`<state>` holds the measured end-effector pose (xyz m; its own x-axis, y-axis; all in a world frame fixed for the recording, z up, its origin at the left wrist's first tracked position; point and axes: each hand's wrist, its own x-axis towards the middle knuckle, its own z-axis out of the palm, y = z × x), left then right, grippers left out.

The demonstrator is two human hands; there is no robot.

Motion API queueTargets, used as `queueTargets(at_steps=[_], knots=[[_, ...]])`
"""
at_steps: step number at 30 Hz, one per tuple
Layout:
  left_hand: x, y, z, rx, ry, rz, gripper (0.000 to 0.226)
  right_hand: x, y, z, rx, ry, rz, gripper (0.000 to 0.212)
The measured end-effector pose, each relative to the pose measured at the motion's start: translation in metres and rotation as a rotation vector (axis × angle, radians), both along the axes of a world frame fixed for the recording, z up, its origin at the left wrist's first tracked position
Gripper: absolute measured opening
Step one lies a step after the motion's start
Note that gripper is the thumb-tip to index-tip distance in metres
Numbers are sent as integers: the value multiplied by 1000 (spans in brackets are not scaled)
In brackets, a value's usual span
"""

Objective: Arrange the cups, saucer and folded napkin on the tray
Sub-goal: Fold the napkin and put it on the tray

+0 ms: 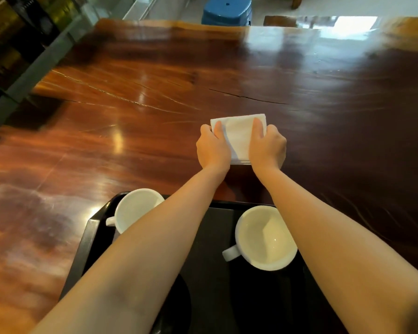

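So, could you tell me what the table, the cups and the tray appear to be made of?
Table: varnished reddish wood, showing grain, cracks and glare.
Cups: glossy white glazed ceramic, probably.
Tray: matte black with a raised rim, likely plastic; uncertain.

Glossy reddish-brown wooden table point(155, 97) fills most of frame; long crack runs across its centre. Black tray point(87, 239) sits on it at bottom centre. White folded napkin point(238, 133) lies on the wood just above the tray, mid-frame.
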<state>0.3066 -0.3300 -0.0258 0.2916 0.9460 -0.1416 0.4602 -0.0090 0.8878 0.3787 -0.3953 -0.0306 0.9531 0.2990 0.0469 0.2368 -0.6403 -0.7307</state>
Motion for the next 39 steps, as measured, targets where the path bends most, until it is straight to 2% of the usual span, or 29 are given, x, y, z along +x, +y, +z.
queueTargets(at_steps=[9,16,21,25,31,35,39], knots=[[-20,-30,57,90,-84,-32,33,-14,-29,50,39,-131,50,45],[-55,-71,106,173,-267,-95,19,-48,-74,94,355,-7,-14,31],[-107,-112,107,8,-358,-98,17,-113,-116,94,482,36,-139,26],[-161,-150,86,-81,-252,-214,19,-165,-159,74,391,25,-197,34],[-224,-224,37,-114,-87,-326,32,-214,-214,28,172,160,-248,35],[-237,-237,8,-177,88,-313,45,-226,-233,3,-39,279,-172,28],[-243,-237,-10,-154,273,-338,36,-230,-233,-9,-217,341,-61,32]])
